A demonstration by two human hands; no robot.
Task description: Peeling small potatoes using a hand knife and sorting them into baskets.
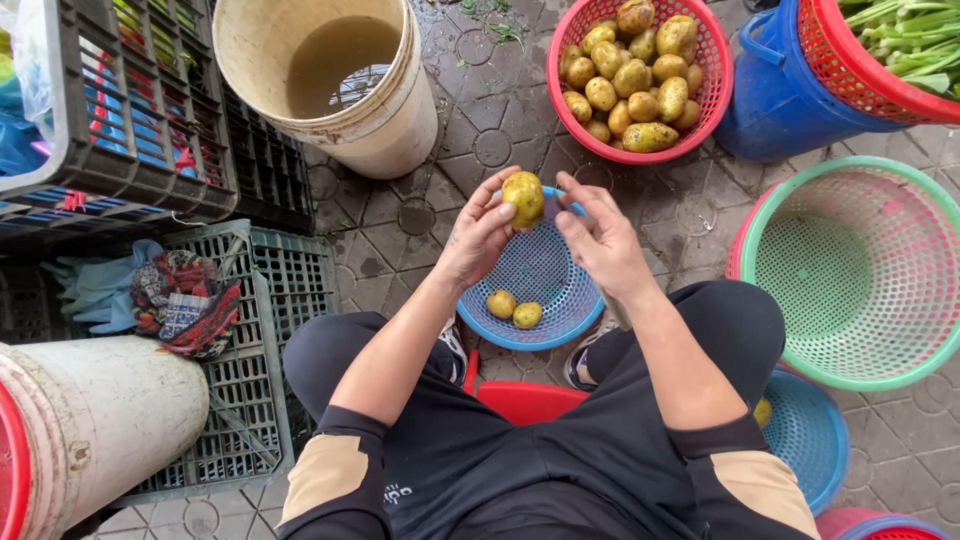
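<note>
Two bare hands meet over a shallow blue perforated plastic basket (pixel 540 275) that sits on the grey paved ground between the person's knees. The left hand (pixel 480 232) is closed around a round yellow-brown potato (pixel 524 197), fingers wrapped behind it and thumb on top, so the tuber is held steady in the air above the basket's far rim. The right hand (pixel 600 240) is beside it, fingers curled and fingertips touching the potato's right side; whether it grips a small tool I cannot tell. Holding the potato over the basket likely lets anything that falls land inside it. Two smaller yellow potatoes (pixel 514 309) lie together near the basket's near edge.

Farther off, a red perforated plastic basket (pixel 712 60) is heaped with unworked potatoes, within arm's reach ahead. A cream plastic bucket of cloudy water (pixel 340 85) stands to the left of it. An empty green mesh basket with a pink rim (pixel 860 270) waits at the right, and a grey plastic crate (pixel 255 350) at the left carries a folded patterned cloth (pixel 185 300).
</note>
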